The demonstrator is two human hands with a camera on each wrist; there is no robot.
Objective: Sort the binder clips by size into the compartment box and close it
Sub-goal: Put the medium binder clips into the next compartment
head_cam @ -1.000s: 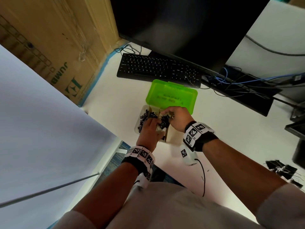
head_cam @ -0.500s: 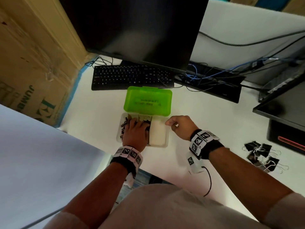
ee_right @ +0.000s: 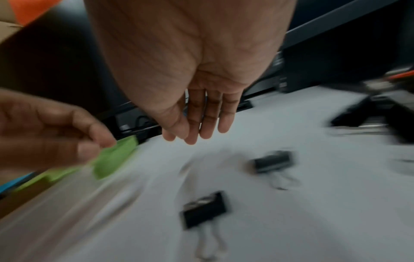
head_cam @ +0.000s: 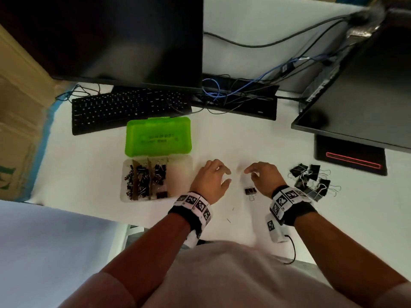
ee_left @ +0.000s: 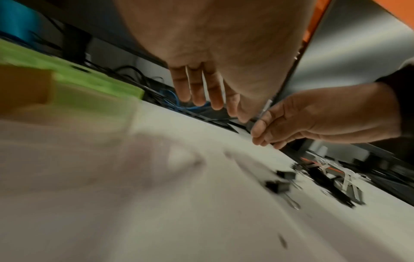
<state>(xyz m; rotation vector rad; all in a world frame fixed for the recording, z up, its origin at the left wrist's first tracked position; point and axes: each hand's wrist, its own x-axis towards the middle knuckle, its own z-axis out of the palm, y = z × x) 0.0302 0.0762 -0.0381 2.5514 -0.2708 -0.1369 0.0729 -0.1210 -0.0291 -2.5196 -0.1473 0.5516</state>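
Note:
The compartment box (head_cam: 181, 174) lies open on the white desk, its green lid (head_cam: 158, 136) tipped back. Black binder clips fill its left compartments between brown dividers; the right part holds one clip at the front. My left hand (head_cam: 225, 176) hovers right of the box with relaxed fingers (ee_left: 197, 92) and holds nothing. My right hand (head_cam: 250, 174) faces it, also empty, its fingers (ee_right: 205, 122) straight. A black binder clip (head_cam: 250, 191) lies just under the right hand. The right wrist view shows two loose clips (ee_right: 203, 210) (ee_right: 272, 161) below the palm. A pile of large clips (head_cam: 311, 181) sits further right.
A black keyboard (head_cam: 129, 110) and a monitor (head_cam: 111, 41) stand behind the box. Tangled cables (head_cam: 233, 92) and a second monitor (head_cam: 360, 103) on a black base occupy the back right. A cardboard box (head_cam: 20, 121) borders the desk's left end.
Both hands have left the box and moved right over the bare desk near the loose clip. The head view has swung right, bringing the pile of large clips closer to centre.

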